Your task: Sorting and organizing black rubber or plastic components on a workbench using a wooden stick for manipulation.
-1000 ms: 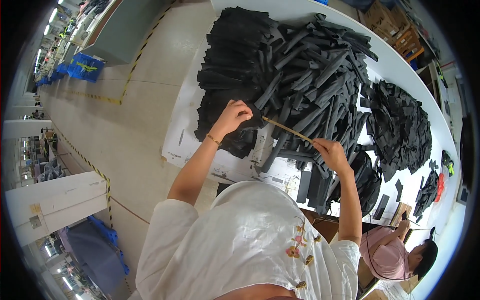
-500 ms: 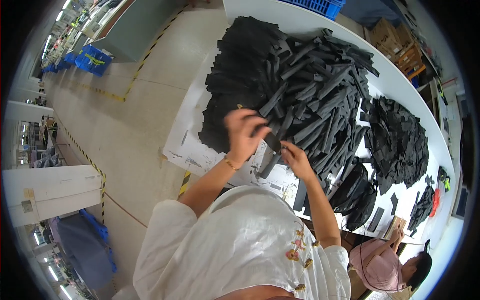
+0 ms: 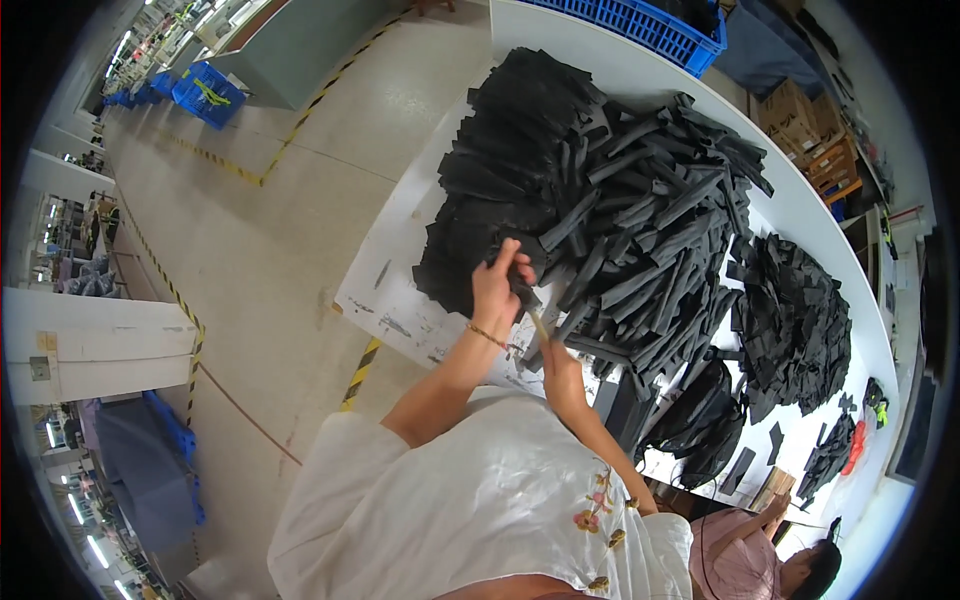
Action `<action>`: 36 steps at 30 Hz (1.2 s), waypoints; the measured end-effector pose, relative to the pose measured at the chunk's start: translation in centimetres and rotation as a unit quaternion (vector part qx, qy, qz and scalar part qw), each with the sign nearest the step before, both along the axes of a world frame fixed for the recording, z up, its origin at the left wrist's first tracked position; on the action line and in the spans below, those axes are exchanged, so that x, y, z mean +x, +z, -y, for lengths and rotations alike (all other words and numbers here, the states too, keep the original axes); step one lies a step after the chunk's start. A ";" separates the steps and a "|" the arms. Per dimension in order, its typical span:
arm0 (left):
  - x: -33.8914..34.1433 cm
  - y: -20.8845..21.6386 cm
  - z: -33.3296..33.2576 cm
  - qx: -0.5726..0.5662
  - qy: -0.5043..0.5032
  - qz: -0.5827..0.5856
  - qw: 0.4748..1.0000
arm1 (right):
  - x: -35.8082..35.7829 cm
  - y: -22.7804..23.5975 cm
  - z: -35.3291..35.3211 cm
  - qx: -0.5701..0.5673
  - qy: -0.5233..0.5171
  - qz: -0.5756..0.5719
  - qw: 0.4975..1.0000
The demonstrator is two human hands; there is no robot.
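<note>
My left hand [image 3: 497,288], with a bracelet on its wrist, is closed around a black strip [image 3: 521,291] at the near edge of the left pile. Just below and to the right, my right hand [image 3: 563,376] grips a thin tan, stick-like tool [image 3: 541,325]. The tool's upper end meets the strip beside my left hand; its exact kind is too small to tell. Beyond my hands lie a dense stack of black strips [image 3: 505,150] on the left and a loose heap of dark grey strips [image 3: 650,230] on the right.
A stained white table [image 3: 385,260] carries the piles. Further right are another heap of black pieces [image 3: 795,320] and a black bag [image 3: 695,410]. A blue crate [image 3: 650,30] stands at the far edge. Another person in pink [image 3: 735,550] works at the lower right.
My left hand has come down slightly and closed on the black strip. My right hand has drawn nearer to me and leftward, and the tan tool now shows. The view has shifted.
</note>
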State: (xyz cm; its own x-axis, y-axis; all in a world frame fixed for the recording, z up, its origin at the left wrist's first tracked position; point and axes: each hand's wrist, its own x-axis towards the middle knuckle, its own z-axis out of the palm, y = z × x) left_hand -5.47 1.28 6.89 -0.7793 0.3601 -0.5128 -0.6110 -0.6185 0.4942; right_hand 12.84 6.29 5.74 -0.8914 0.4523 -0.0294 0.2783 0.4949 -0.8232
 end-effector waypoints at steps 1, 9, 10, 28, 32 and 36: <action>-0.4 0.8 -0.1 -0.056 0.005 0.005 0.998 | 1.2 0.0 0.0 0.000 -0.003 0.003 1.000; 1.7 -0.7 -1.0 -0.038 -0.124 -0.003 0.992 | 8.2 5.7 -2.1 -0.109 0.037 0.114 0.987; 1.4 -0.5 -1.4 -0.037 -0.128 -0.001 0.991 | 8.5 6.4 -2.2 -0.100 0.028 0.128 0.986; -9.2 -0.8 2.3 -0.039 0.041 -0.057 0.997 | 13.3 9.7 -3.8 -0.273 0.056 0.154 0.948; -2.6 -0.4 -2.1 0.005 -0.017 0.031 0.999 | 4.0 5.5 -2.5 -0.103 -0.068 -0.091 0.988; 0.4 -3.3 -3.1 0.084 -0.117 0.210 0.967 | -2.3 3.0 -1.7 -0.104 0.012 -0.216 0.971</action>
